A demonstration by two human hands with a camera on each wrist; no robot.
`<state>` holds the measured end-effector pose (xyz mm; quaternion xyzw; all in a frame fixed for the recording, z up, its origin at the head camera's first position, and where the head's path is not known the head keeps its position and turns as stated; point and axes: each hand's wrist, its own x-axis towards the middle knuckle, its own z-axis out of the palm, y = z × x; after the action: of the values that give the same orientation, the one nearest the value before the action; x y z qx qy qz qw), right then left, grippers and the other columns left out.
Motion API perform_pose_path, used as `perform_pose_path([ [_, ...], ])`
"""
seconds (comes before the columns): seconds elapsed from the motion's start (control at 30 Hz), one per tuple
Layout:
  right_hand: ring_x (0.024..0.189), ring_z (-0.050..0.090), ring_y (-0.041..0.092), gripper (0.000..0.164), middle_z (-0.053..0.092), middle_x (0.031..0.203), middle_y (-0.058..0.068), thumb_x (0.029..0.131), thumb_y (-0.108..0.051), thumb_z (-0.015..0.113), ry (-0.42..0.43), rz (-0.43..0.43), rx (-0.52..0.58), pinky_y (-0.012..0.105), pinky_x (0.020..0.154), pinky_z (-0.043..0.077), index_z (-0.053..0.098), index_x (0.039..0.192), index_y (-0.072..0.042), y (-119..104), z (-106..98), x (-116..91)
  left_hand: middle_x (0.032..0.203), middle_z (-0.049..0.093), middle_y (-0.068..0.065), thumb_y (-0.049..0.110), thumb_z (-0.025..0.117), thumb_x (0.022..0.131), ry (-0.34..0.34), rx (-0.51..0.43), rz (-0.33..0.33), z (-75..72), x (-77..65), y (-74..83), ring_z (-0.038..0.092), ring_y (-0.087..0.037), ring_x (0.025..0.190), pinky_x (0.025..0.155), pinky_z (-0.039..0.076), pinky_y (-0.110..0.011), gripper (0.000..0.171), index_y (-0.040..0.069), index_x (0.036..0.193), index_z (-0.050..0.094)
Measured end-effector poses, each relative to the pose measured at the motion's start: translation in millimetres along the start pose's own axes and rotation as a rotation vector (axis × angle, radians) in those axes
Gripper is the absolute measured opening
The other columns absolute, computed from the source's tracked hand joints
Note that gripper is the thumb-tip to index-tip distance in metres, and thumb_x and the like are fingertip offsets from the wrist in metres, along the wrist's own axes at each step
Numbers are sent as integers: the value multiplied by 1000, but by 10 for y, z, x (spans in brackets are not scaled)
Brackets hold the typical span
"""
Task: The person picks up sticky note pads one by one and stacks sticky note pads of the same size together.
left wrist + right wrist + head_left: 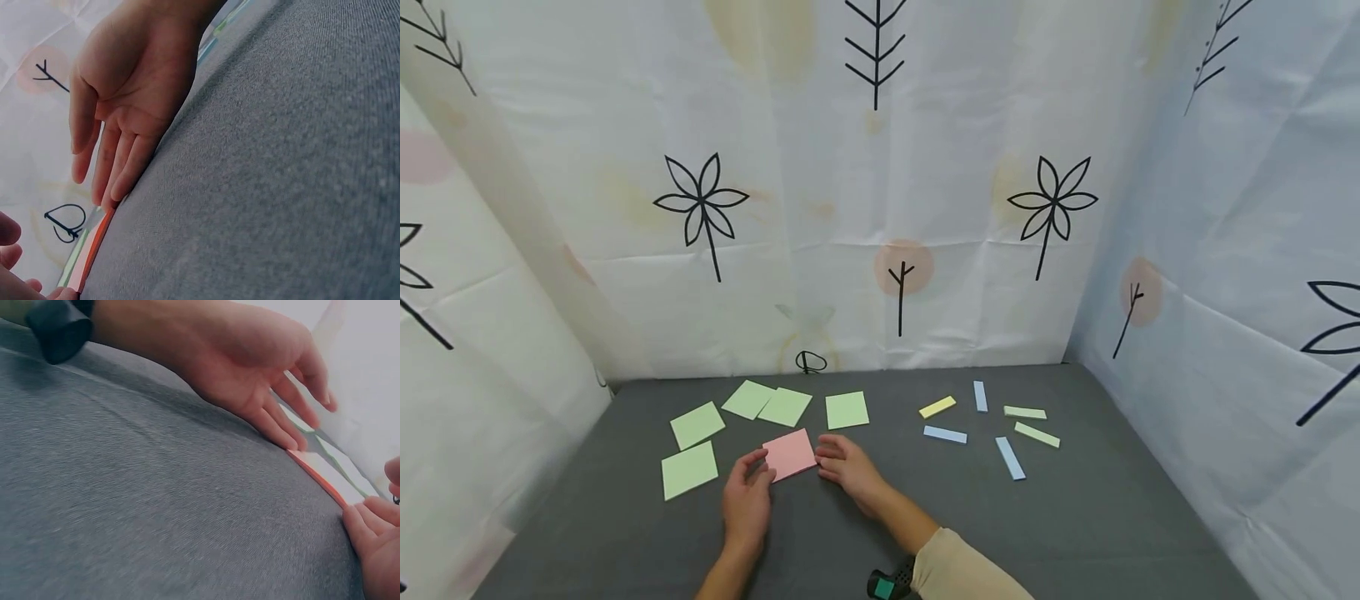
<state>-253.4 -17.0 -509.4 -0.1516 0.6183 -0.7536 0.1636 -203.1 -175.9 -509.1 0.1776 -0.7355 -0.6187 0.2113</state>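
Note:
A pink square sticky note (790, 455) lies flat on the dark grey table, its near edge showing orange-red in both wrist views. My left hand (748, 498) is at its left edge, fingers loosely bent and fingertips touching it. On the opposite side, my right hand (854, 472) rests its relaxed fingertips at the right edge. In the left wrist view the right hand (140, 94) shows its palm, fingers pointing down to the note. The right wrist view has the left hand (250, 369) at the note's far end. Neither hand is curled round anything.
Several light green square notes lie behind and left, including one (690, 471) near the left hand and another (847, 410) behind the right. To the right are scattered narrow strips: a yellow strip (937, 407), blue strips (1011, 458) and green strips (1037, 435). Patterned cloth walls (820, 292) enclose the table.

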Motion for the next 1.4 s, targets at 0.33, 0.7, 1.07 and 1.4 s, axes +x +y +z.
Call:
perform_pose_path([
  [0.33,123,49,45,41,49,130,34,96,4,48,80,29,-22,46,94,46,40,135,15,-58,-120,-286,139,47,-25,-1,52,95,-123,24,11,120,-72,1,51,-41,123,99,39,-55,33,-3,128,54],
  [0.7,118,53,41,38,54,126,31,96,2,48,111,69,-50,45,93,48,44,133,14,-108,-167,-473,139,48,-21,-1,53,93,-178,44,10,149,-138,-11,50,-40,125,99,40,-53,34,0,127,54],
  [1.07,116,56,41,38,54,125,31,97,0,50,113,77,-40,44,93,48,44,131,15,-123,-244,-472,135,51,-21,-3,54,92,-193,79,41,135,-140,-17,51,-39,124,99,41,-53,34,-1,126,55],
  [1.4,105,62,35,37,61,116,27,92,-2,61,139,-39,-355,44,84,52,54,126,11,-123,-413,-325,125,57,-19,0,68,87,-283,301,226,67,22,-82,58,-36,113,93,47,-50,32,1,119,62],
])
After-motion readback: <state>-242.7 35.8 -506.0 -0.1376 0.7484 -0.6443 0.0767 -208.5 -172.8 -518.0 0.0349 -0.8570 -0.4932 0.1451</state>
